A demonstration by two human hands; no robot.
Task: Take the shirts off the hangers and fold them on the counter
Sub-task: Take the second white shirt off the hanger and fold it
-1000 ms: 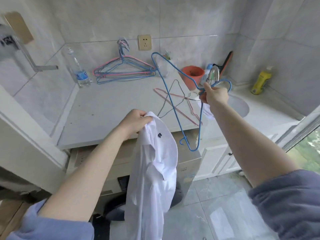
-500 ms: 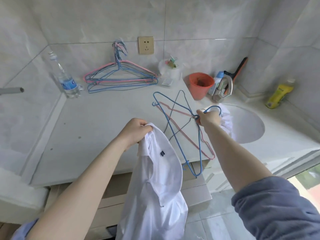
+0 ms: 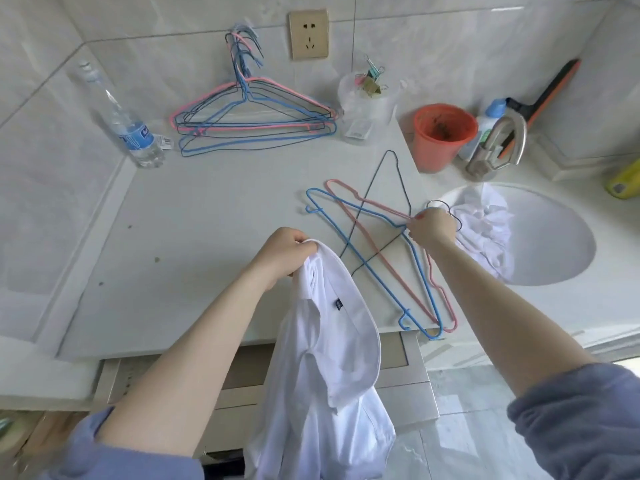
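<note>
My left hand (image 3: 285, 252) grips a white shirt (image 3: 329, 368) by its collar; the shirt hangs down in front of the counter edge, off any hanger. My right hand (image 3: 433, 226) holds the hook end of a blue wire hanger (image 3: 367, 261), which lies flat on the pale counter (image 3: 194, 237) on top of a pink hanger (image 3: 398, 254) and a dark hanger (image 3: 398, 178). More white cloth (image 3: 485, 230) lies bunched in the sink just beyond my right hand.
A pile of pink, blue and dark hangers (image 3: 252, 123) lies at the back by the wall. A water bottle (image 3: 128, 126) stands back left. An orange cup (image 3: 443, 135), a tap (image 3: 498, 147), a clip tub (image 3: 367, 102) and the sink basin (image 3: 554, 237) crowd the right.
My right hand has brought the blue hanger down from the air and laid it flat on the other two hangers. My left hand keeps hold of the shirt collar.
</note>
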